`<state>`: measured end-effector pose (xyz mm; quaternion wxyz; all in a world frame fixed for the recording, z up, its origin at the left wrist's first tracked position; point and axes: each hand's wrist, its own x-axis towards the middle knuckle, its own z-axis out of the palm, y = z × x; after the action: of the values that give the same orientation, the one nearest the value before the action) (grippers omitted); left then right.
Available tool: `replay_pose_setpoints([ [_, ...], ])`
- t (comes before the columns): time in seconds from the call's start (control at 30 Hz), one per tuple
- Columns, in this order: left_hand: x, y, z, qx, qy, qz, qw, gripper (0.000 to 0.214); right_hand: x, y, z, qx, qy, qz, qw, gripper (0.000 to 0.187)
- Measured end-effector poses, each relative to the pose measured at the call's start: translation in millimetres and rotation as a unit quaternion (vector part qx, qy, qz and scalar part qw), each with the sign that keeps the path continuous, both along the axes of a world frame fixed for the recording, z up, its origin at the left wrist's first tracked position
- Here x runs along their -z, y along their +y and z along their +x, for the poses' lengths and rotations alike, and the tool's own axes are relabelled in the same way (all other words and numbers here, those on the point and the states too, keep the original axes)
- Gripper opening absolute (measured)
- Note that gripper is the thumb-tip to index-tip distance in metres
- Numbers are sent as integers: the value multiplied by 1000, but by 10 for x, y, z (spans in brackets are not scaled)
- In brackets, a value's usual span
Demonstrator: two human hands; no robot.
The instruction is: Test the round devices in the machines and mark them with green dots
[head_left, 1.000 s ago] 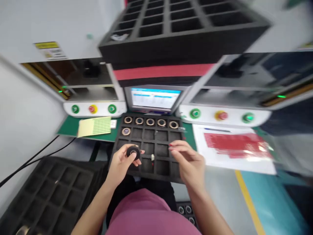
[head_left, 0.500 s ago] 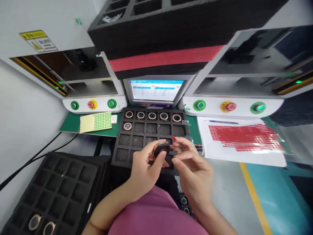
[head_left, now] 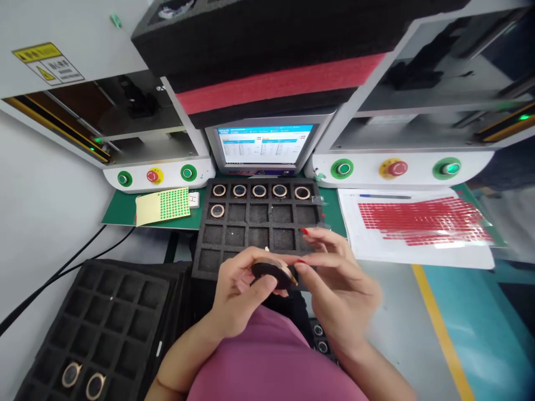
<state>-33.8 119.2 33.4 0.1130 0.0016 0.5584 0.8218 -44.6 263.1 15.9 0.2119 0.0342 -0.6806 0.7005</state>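
Black disc (head_left: 261, 269) clamped in the left hand (head_left: 234, 298), right hand (head_left: 345, 289) up at its 3 o'clock edge.
Disc's tilted and its far side is hidden, with some gold trim showing around 4 o'clock; can't tell if the right thumb and forefinger actually pinch anything. Past it toward 12 there's a grainy black foam tray (head_left: 235, 236) with square pockets, near edge partly blocked by the hands and sticking out past the front of the green worktop (head_left: 124, 209). Only a skinny green strip between that and the white paper (head_left: 350, 225) at 2 o'clock. Second foam tray (head_left: 115, 289), 8 o'clock, gets cut off at the bottom.
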Motion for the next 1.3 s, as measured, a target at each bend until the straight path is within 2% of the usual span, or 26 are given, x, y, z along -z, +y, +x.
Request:
replay_pose_setpoints([
  [0.17, -37, -16, 64, -16, 15, -72, 997, 27, -41, -3, 2, 20, 29, 38, 999, 21],
  [0.43, -111, -1, 55, -6, 104, -97, 990, 17, -52, 45, 30, 29, 49, 80, 995, 21],
  [0.53, -85, 12, 33, 6, 146, -63, 987, 17, -47, 34, 16, 57, 61, 53, 995, 38],
  [0.6, -61, 18, 24, 10, 163, -44, 986, 18, -42, 33, 1, 52, 71, 43, 995, 46],
  [0.87, -35, 11, 34, 4, 192, -62, 979, 19, -63, 100, 9, 2, 106, 85, 991, 21],
  [1.03, -57, 10, 44, 12, 210, -82, 974, 19, -51, 101, 8, 11, 124, 117, 985, 20],
  [1.3, -58, 6, 32, 7, 223, -95, 970, 19, -74, 76, 17, 40, 116, 122, 985, 16],
])
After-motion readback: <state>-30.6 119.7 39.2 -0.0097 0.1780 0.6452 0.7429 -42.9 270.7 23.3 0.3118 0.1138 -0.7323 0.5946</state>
